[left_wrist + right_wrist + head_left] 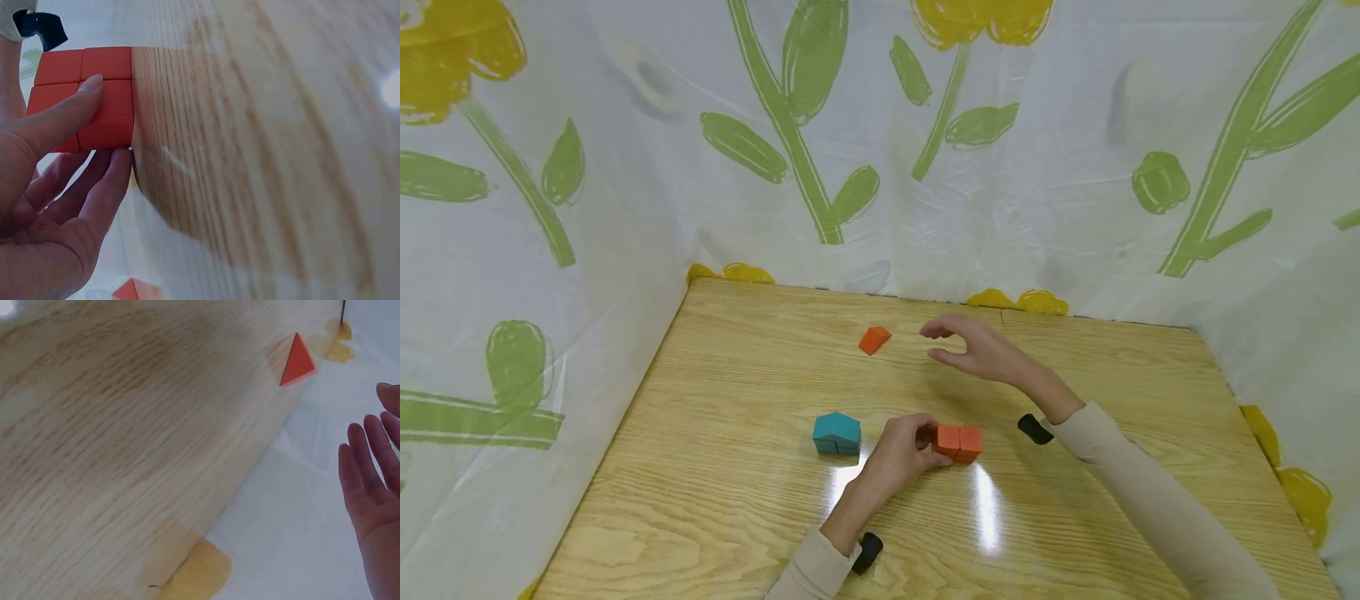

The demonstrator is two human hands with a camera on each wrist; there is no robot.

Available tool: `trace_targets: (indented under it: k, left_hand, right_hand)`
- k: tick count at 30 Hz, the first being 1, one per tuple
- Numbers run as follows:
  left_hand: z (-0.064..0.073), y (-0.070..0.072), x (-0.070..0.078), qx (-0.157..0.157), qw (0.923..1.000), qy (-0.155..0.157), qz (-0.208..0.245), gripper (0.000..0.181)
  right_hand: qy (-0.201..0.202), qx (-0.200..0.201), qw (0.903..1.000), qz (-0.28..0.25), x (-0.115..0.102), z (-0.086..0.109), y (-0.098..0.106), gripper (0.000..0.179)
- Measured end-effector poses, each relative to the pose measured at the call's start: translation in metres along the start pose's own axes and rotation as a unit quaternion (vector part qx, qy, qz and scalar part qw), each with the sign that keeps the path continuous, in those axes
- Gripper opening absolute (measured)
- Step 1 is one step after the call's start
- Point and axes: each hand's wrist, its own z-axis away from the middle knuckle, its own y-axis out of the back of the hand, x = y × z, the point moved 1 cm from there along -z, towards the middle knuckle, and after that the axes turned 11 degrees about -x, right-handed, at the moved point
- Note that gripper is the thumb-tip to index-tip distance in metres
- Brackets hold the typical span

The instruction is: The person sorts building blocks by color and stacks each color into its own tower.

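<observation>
A stack of red cube blocks [958,443], two wide and two high, stands on the wooden table. My left hand [898,452] grips its left side; in the left wrist view the thumb [69,115] lies across the front face and the fingers touch the side. Toward the back of the table lies an orange-red triangular block [874,340]. Just right of that block my right hand [968,348] hovers with thumb and fingers spread and nothing between them. The right wrist view shows the triangular block [299,360] apart from the fingertips [355,432].
To the left of the red stack stands a group of blue blocks [837,432] with a peaked top. White cloth walls [1060,167] with a flower print border the table [715,375] at the back and sides. Black devices [1036,429] sit at both wrists.
</observation>
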Motion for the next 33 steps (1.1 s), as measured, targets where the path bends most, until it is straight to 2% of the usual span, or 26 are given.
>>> trace_targets:
  k: [8,21,25,33]
  left_hand:
    - [0.000,0.001,0.001,0.001,0.9999,-0.011,-0.004,0.026]
    - [0.001,0.001,0.002,0.003,0.9999,0.001,0.011,0.025]
    - [0.002,0.001,0.002,0.005,0.9999,-0.004,0.009,0.024]
    - [0.001,0.001,0.001,0.003,1.0000,0.004,0.008,0.023]
  right_hand:
    - [0.001,-0.014,0.9999,0.001,0.006,-0.019,0.000,0.033]
    - [-0.015,-0.050,0.9986,0.008,0.007,-0.054,-0.006,0.035]
    - [-0.016,-0.062,0.9977,0.023,0.008,-0.063,-0.010,0.036]
    - [-0.019,-0.083,0.9959,0.029,0.017,-0.079,-0.024,0.040]
